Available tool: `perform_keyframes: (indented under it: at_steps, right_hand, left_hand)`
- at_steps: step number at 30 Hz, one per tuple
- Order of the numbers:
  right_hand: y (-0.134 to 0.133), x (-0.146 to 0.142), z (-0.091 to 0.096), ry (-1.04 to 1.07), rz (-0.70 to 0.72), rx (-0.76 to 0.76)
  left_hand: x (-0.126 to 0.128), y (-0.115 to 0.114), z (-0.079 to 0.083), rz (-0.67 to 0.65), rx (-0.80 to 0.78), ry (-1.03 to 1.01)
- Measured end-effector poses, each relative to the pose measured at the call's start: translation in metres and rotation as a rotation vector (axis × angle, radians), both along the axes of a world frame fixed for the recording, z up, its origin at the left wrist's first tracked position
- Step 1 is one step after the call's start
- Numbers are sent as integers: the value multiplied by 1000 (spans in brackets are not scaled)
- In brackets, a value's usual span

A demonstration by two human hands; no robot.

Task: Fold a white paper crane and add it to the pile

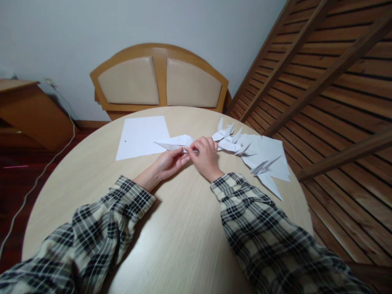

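Note:
Between my two hands is a folded white paper crane (pixel 170 145), with one long point sticking out to the left and a wing flap behind it. My left hand (pixel 171 163) supports it from below and the front, thumb on top. From the right, my right hand (pixel 206 153) pinches its middle, and the fingers hide much of the folds there. Both hands are closed on the paper, just above the table. Several folded paper cranes (pixel 237 141) stand in a curved row to the right of my right hand.
A sheet of white paper (pixel 142 136) lies flat at the left on the round table (pixel 171 237). More white sheets (pixel 271 153) lie under the row of cranes. Behind the table stand a padded wooden headboard (pixel 131 81) and a wall; wooden slats (pixel 337 81) rise at right.

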State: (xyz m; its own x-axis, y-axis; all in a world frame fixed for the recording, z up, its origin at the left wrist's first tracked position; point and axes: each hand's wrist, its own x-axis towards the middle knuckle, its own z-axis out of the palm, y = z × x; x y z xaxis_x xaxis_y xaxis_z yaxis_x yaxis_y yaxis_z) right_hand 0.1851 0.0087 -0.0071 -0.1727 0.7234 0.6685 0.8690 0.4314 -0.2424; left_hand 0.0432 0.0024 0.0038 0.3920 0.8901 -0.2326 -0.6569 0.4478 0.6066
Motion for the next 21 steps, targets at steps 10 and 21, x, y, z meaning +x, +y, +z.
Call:
perform_keyframes:
  at_steps: [10,21]
  right_hand:
    - [-5,-2,4,-60,23,72]
    - [-11,0,8,-2,-35,176]
  left_hand:
    - [-1,3,-4,-10,15,-36]
    - [2,1,-2,10,68,-32]
